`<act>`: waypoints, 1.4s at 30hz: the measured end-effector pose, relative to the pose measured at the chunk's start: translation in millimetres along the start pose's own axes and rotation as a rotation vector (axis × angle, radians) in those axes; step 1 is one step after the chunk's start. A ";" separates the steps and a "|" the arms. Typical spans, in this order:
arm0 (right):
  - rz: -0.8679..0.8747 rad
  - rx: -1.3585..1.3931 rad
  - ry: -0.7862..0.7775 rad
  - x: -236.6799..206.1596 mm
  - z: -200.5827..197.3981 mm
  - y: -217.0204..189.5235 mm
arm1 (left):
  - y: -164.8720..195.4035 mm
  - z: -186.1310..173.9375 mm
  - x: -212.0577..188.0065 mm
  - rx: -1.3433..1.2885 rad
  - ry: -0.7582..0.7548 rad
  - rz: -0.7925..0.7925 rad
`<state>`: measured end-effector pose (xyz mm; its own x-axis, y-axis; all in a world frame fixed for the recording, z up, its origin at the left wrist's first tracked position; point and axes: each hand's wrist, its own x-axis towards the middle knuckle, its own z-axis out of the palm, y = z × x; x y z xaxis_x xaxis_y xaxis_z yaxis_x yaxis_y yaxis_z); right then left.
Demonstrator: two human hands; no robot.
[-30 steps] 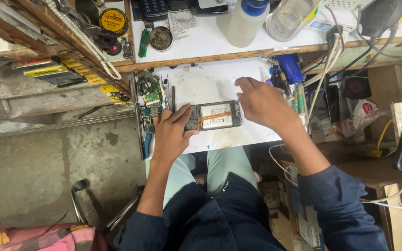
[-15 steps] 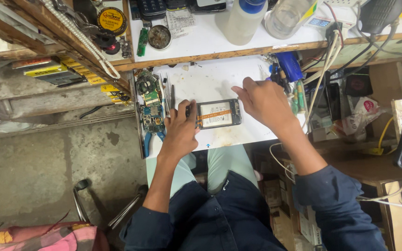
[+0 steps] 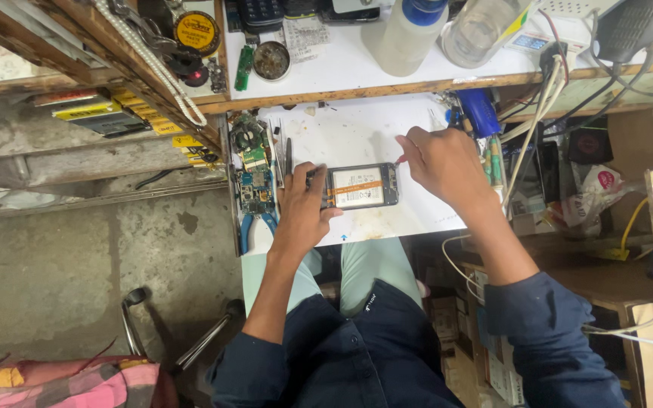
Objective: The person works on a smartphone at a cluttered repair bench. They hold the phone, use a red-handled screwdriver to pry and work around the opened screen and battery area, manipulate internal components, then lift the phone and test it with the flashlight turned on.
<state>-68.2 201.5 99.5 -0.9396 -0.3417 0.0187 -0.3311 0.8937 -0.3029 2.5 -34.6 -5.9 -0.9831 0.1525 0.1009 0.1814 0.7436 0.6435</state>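
Your left hand (image 3: 300, 208) is clamped on the left end of the opened phone (image 3: 360, 186), fingers curled over its edge and pressing it flat against the white worktop (image 3: 357, 132). Your right hand (image 3: 441, 162) sits at the phone's right end with its fingers pinched together on a thin red-tipped tool (image 3: 400, 159), whose tip meets the phone's upper right corner. The phone lies lengthwise, back cover off, its white battery with an orange strip facing up, near the middle of the worktop's front half. Just left of the phone, beyond your left hand, a pair of tweezers (image 3: 288, 157) lies on the white surface, and farther left a green circuit board (image 3: 253, 175) rests along the worktop's edge, with blue-handled pliers (image 3: 255, 227) below it. To the right of the phone, past your right hand, a blue cylinder (image 3: 480, 112) lies among several upright tools. Behind the phone, on the raised shelf (image 3: 341, 75), stand a white bottle with a blue cap (image 3: 406, 34) and a clear jar (image 3: 481, 30); a small round tin (image 3: 271, 60) sits to their left.
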 end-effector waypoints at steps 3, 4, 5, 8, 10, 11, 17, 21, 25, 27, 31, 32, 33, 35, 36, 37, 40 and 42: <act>-0.217 0.158 0.096 -0.2 -9.5 4.6 | -1.6 -1.0 2.6 -0.016 0.003 -0.008; -0.303 0.205 0.116 -2.1 -12.4 5.0 | -1.2 -1.0 1.4 -0.025 -0.005 -0.020; -0.269 0.177 0.103 -2.2 -13.5 4.6 | -1.3 -0.5 1.7 -0.022 0.001 -0.017; -0.088 0.061 0.009 -1.8 -10.5 -0.6 | -1.5 0.7 2.2 -0.014 -0.001 -0.015; 0.125 -0.061 -0.133 0.2 -7.2 -2.5 | -1.5 1.0 2.5 -0.006 -0.015 -0.033; 0.034 0.019 -0.074 -0.3 -6.9 -1.6 | -1.2 1.1 3.1 -0.007 -0.003 -0.017; -0.087 0.137 0.026 -6.7 -3.6 5.9 | 0.9 0.8 4.1 -0.006 -0.001 -0.017; -0.079 0.161 0.057 -6.9 -1.0 6.1 | 1.8 1.1 3.2 -0.008 0.017 0.002; -0.224 0.192 0.111 -10.2 -6.6 5.6 | 1.8 -1.4 2.6 -0.001 0.013 0.018; 0.006 0.051 -0.008 -8.9 -5.5 1.4 | 2.7 -2.4 3.5 0.002 0.012 0.023; -0.131 0.157 0.111 -9.8 -5.5 -0.4 | 4.2 -3.6 3.0 -0.011 -0.006 -0.006; -0.133 0.151 0.107 -9.6 -4.7 -0.3 | 4.0 -3.8 2.9 -0.002 -0.005 -0.004; -0.132 0.145 0.103 -10.1 -4.4 0.8 | 4.0 -3.4 2.8 0.006 -0.007 -0.001; -0.080 0.132 0.090 -10.1 -2.5 2.4 | 4.3 -2.1 3.5 0.011 -0.006 0.008; -0.031 0.126 0.082 -9.3 -0.3 2.4 | 4.2 -1.9 3.6 0.009 -0.001 0.013; 0.017 0.122 0.072 -8.7 0.9 2.8 | 4.0 -2.2 3.3 0.007 0.003 0.015; -0.084 0.216 0.077 -11.6 -1.5 8.8 | 4.2 -2.7 3.2 0.005 0.005 0.013; -0.183 0.254 0.151 -10.6 -1.6 10.6 | 4.0 -3.8 4.4 0.000 -0.003 0.004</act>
<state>-61.9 215.0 97.6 -0.8751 -0.4261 0.2294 -0.4810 0.7138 -0.5090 -1.1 -33.4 0.0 -0.9823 0.1577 0.1008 0.1853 0.7432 0.6429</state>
